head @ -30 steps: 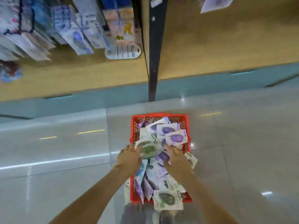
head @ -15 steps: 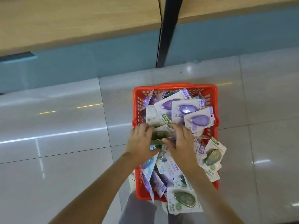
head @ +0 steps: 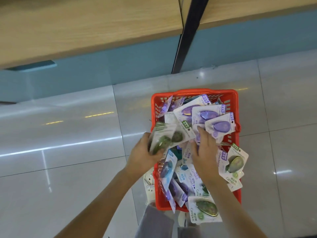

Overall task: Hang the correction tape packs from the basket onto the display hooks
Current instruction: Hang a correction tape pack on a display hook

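Head camera: green packs held at the basket's left rim

The red basket [head: 193, 91] stands on the glossy tiled floor [head: 68, 169], its far rim near the blue base panel [head: 103, 69] of the shelving, with a strip of tile between them. Bare floor lies wide to the left and right of the basket. It is heaped with correction tape packs; a fan of purple packs [head: 219, 126] lies on top at the far right, a green pack [head: 235, 162] overhangs the right rim, and another green pack [head: 205, 210] juts over the near edge.

The left hand [head: 144, 155] sits over the left rim, fingers and thumb curled round a small bunch of green packs [head: 163, 140] raised slightly above the heap and tilted; motion blur hides how many it holds. The right hand [head: 204, 148] reaches in palm down at the middle of the basket, fingers straight and spread on the pile, fingertips touching the lower purple cards.

Above the blue panel runs a pale wood panel [head: 85, 23], split by a dark upright post [head: 190, 35] in line with the basket. A light shoe [head: 151, 186] shows just beside the near left corner, and a grey trouser leg [head: 154, 222] is below it.
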{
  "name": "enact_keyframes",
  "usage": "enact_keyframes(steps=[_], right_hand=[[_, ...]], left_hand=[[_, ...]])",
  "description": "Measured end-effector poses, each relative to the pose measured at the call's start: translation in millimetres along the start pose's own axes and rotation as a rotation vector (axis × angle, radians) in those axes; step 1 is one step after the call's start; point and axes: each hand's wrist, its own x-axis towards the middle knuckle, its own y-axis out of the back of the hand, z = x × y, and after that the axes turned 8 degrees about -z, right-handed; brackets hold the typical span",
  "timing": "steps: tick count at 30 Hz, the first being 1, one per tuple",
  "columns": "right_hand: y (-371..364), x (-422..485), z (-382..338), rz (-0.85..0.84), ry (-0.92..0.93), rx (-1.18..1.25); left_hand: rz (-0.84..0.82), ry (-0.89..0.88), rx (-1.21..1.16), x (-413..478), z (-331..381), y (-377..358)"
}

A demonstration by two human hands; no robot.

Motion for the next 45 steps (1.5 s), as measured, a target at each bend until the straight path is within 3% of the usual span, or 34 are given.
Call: enact_keyframes(steps=[4,6,9,13,16,22,24,30,38,45], right_hand=[[-24,27,-10,-0.115,-0.089,-0.415],[-28,37,-13,-0.093,-0.143,-0.467],[-24,42,-15,-0.095,-0.178,-0.391],[-2,15,-38,-0.169,-0.032,-0.090],[34,-10,-79,-0.119,0.069,0.010],[155,-80,-220,-0.053,0.233,0.413],[198,-109,-277,-0.100,0.274,0.502],[286,-181,-444,-0.274,0.473,0.467],[275,-267,-646,-0.257,0.678,0.495],[222,-327,-825,-0.174,0.836,0.492]], left_hand=[[0.099,0.118,-0.448,-14,-27,24],[0.140,0.148,-0.557,-16,-38,29],[0.177,0.164,-0.641,-19,-44,35],[0.202,0.142,-0.713,-39,-23,52],[0.192,0.082,-0.723,-69,10,76],[0.256,-0.022,-0.716,-167,87,141],[0.259,-0.073,-0.699,-212,117,166],[0.261,-0.315,-0.682,-354,195,247],[0.199,-0.637,-0.698,-489,229,385],[0.242,-0.827,-0.610,-606,197,548]])
